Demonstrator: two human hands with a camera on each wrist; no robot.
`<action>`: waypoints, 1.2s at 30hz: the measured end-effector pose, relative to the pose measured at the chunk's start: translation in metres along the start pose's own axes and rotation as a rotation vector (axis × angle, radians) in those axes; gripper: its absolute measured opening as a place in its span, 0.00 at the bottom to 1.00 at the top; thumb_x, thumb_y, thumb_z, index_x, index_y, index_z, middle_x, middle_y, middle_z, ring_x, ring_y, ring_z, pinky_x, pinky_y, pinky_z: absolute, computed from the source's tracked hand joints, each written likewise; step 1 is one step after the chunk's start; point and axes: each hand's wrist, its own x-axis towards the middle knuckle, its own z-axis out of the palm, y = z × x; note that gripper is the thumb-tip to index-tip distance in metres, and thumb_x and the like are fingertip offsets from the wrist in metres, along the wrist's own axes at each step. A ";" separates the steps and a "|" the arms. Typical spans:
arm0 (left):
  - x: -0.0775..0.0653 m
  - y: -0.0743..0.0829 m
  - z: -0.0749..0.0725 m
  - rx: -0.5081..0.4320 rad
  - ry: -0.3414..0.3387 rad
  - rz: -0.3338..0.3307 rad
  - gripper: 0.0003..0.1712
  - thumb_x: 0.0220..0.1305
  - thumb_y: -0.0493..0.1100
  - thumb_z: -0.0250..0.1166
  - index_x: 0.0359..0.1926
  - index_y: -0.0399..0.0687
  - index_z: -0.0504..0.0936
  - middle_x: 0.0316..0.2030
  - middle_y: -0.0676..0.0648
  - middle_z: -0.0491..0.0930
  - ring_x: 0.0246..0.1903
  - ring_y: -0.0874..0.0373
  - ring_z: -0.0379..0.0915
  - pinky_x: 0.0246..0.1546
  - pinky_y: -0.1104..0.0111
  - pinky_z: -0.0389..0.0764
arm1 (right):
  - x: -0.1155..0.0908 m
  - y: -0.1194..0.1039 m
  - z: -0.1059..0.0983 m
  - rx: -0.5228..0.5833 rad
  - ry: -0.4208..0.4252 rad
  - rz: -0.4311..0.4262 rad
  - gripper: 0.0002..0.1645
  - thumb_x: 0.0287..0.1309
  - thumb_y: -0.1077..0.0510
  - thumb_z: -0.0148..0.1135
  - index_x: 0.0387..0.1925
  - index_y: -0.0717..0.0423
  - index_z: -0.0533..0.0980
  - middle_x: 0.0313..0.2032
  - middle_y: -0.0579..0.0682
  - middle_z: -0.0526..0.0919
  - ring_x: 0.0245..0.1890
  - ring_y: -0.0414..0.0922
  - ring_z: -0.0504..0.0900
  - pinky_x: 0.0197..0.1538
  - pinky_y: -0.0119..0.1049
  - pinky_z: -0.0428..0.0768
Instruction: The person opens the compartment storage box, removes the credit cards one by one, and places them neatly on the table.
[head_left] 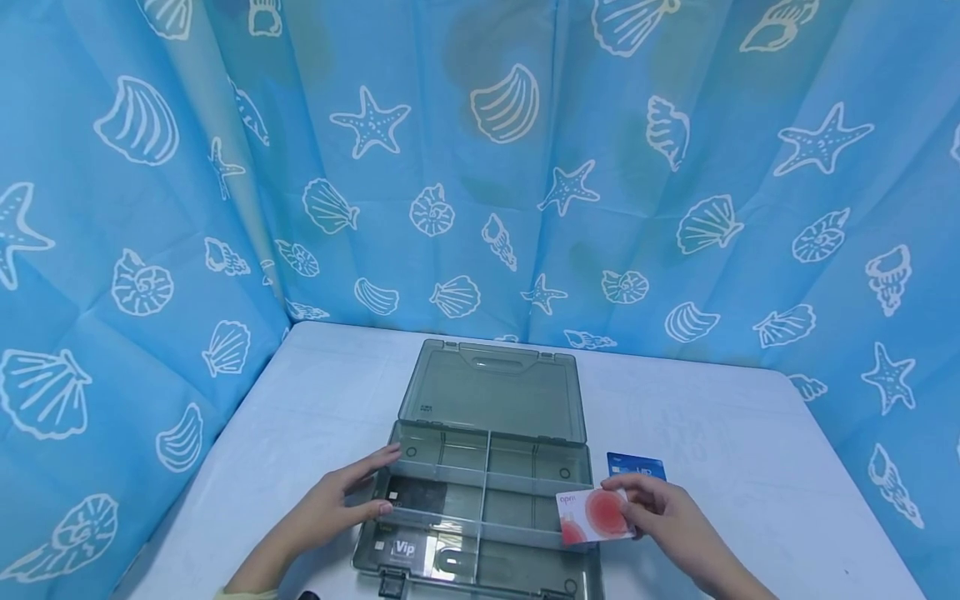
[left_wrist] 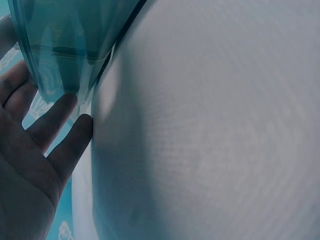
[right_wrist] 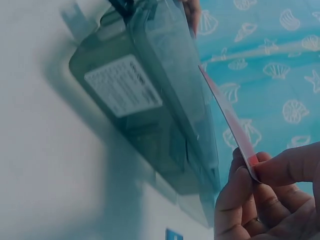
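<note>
Between thumb and fingers, my right hand (head_left: 667, 512) pinches a white card with red circles (head_left: 596, 515) over the right edge of a grey see-through compartment box (head_left: 517, 467). The right wrist view shows this card (right_wrist: 231, 120) nearly edge-on beside the box wall. My left hand (head_left: 337, 500) rests at the box's left side, fingers spread and thumb at the rim. Inside the left compartments lie a black card (head_left: 420, 495) and a dark card marked Vip (head_left: 397, 546). A blue card (head_left: 633, 465) lies on the table right of the box, partly behind my right hand.
The box's lid (head_left: 495, 387) is folded back flat toward the curtain. Two latches, one a front latch (head_left: 392, 582), stick out along the near edge. A small black object (head_left: 308, 596) shows at the bottom edge. Blue shell-patterned curtains (head_left: 465, 167) surround the white table (head_left: 720, 433).
</note>
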 end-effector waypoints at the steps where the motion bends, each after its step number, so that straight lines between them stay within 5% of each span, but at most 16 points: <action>1: 0.000 0.000 0.000 0.001 0.001 0.001 0.41 0.63 0.57 0.72 0.74 0.56 0.69 0.76 0.50 0.62 0.74 0.42 0.58 0.70 0.45 0.66 | 0.000 0.001 -0.002 -0.002 0.009 0.004 0.20 0.70 0.59 0.61 0.60 0.63 0.76 0.37 0.54 0.81 0.36 0.48 0.80 0.37 0.37 0.87; 9: 0.000 0.000 -0.001 -0.002 0.003 0.010 0.41 0.63 0.55 0.72 0.74 0.55 0.69 0.76 0.50 0.62 0.74 0.42 0.57 0.70 0.45 0.66 | 0.004 0.014 -0.020 -0.040 0.113 0.081 0.20 0.72 0.63 0.57 0.62 0.62 0.75 0.39 0.53 0.81 0.37 0.49 0.79 0.39 0.36 0.87; 29: 0.000 -0.001 -0.001 -0.010 0.001 0.023 0.41 0.63 0.56 0.72 0.74 0.54 0.69 0.76 0.50 0.62 0.74 0.42 0.58 0.70 0.46 0.67 | 0.020 0.052 -0.074 -0.143 0.201 0.130 0.22 0.72 0.67 0.50 0.64 0.66 0.72 0.45 0.54 0.83 0.43 0.47 0.78 0.41 0.31 0.84; 36: -0.001 0.000 -0.001 -0.014 -0.001 0.017 0.41 0.62 0.57 0.72 0.74 0.54 0.70 0.76 0.49 0.62 0.74 0.42 0.58 0.70 0.46 0.66 | 0.027 0.070 -0.093 -0.156 0.221 0.165 0.23 0.71 0.65 0.50 0.65 0.67 0.71 0.53 0.63 0.80 0.48 0.52 0.76 0.43 0.33 0.85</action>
